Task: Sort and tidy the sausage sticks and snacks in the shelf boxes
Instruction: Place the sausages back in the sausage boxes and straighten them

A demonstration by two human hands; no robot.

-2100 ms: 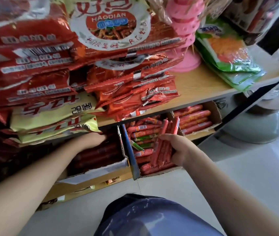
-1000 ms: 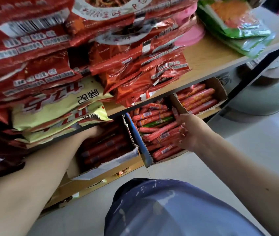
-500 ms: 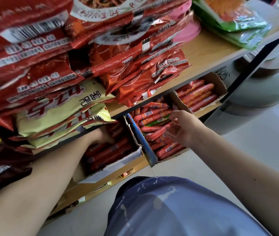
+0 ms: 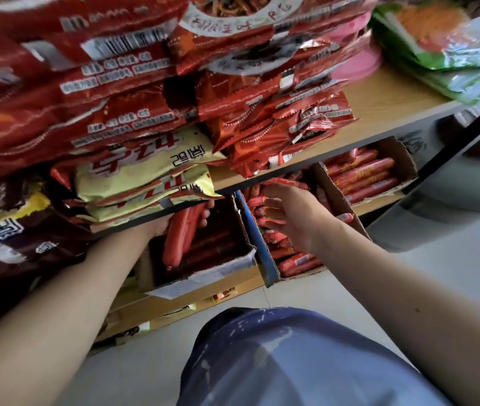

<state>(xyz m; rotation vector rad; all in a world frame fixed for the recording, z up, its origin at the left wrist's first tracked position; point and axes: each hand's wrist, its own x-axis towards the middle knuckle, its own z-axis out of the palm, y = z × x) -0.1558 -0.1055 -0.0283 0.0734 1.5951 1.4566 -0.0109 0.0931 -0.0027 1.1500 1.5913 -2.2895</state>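
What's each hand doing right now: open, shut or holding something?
Left hand: grips a bundle of thick sausages above the left box.
Right hand: open, fingers loosely spread over the sausage sticks in the middle box.

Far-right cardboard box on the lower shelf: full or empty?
Filled: the far-right cardboard box holds red sausage sticks lying side by side across its width. Depth of the stack: cannot tell.

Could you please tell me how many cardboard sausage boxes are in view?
3: the left box, where the left hand grips sausage sticks; the blue-walled middle box under the right hand; the right box beside it. Others may hide further left.
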